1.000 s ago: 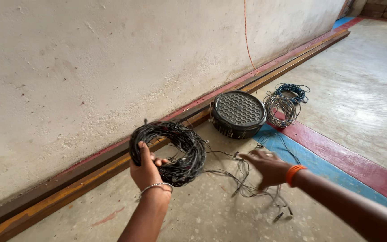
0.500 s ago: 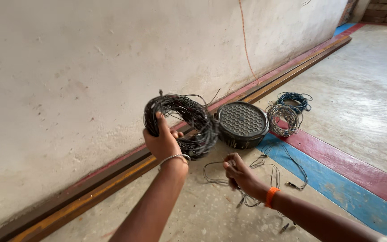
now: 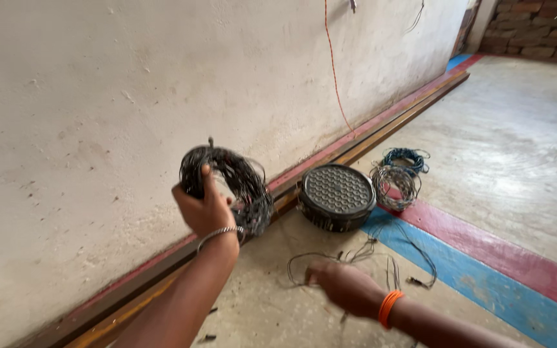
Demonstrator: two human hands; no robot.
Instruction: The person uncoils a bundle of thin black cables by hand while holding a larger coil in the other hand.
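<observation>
Two hands are showing here, and both are working close to the wall, so room on that side is tight: the left hand is hanging just in front of the plaster, right above the wooden strip running along the wall's foot. Over to the right it's way more open, with bare concrete floor stretching off toward a brick stack in the far corner, and a red and blue painted band crossing it.

Left hand is wrapped closed around a coil of dark wire, thumb over the front of the ring, holding it up at about chest height between the wall and a round black perforated case that's sitting on the floor. Right hand is lower, blurry, hovering over loose wire strands lying on the floor; honestly can't tell if it's pinching any strand or how far its fingers are opened. Forearms are getting cut off by the bottom edge.

Coil itself is looking messy: a thick dark grey ring of many loops, stray ends poking out the top. Two more coils, a grey coil and a blue coil, are sitting just beyond the case.
</observation>
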